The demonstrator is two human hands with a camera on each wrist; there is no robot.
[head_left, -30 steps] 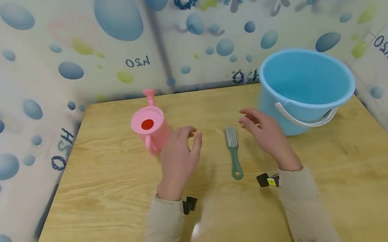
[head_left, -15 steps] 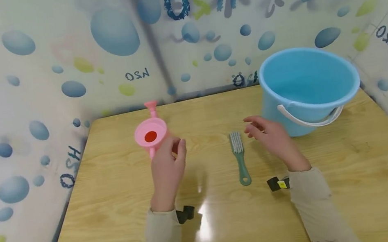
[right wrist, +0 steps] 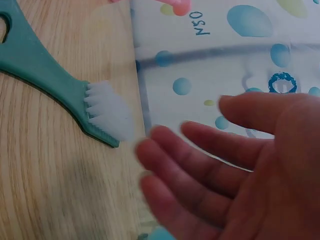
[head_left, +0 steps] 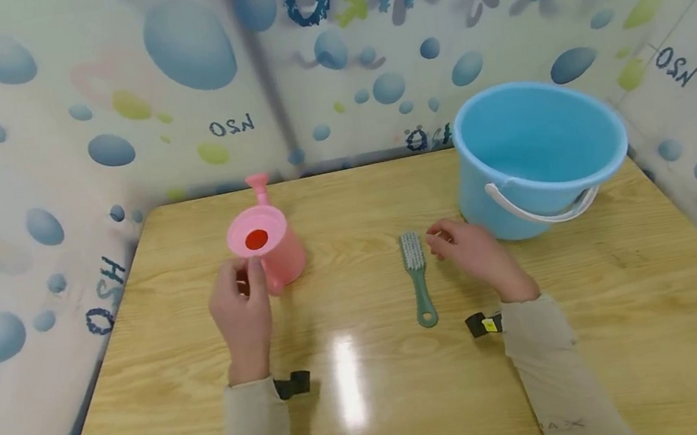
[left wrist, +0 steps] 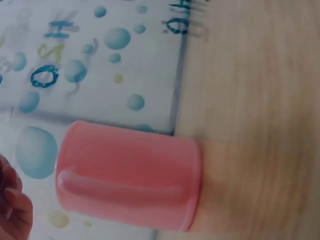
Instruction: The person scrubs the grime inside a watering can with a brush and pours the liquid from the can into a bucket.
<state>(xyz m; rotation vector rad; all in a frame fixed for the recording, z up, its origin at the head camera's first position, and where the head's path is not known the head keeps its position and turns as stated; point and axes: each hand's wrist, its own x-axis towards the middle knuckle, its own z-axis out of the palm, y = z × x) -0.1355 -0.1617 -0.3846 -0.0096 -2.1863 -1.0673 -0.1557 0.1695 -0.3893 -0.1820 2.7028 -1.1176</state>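
Note:
A pink watering can (head_left: 285, 255) stands upright on the left of the table, its spout pointing to the back wall and its handle towards me. Just left of that handle is my left hand (head_left: 244, 318), fingers loosely bent and holding nothing. A gap shows between this hand (left wrist: 17, 207) and the can (left wrist: 130, 160) in the left wrist view. At mid-table lies a green brush (head_left: 422, 289) with white bristles facing up. My right hand (head_left: 478, 259) hovers beside its bristle end with relaxed, slightly bent fingers; the right wrist view shows the brush (right wrist: 55, 90) apart from the fingertips.
A large blue bucket (head_left: 487, 202) with a white handle (head_left: 522, 212) stands at the back right, close behind my right hand. The wooden table (head_left: 377, 421) meets patterned walls (head_left: 329, 79) at the back and on both sides.
My left hand has moved left, from the can's right side across to the left of its handle. My right hand stays near the brush. The camera view has shifted slightly.

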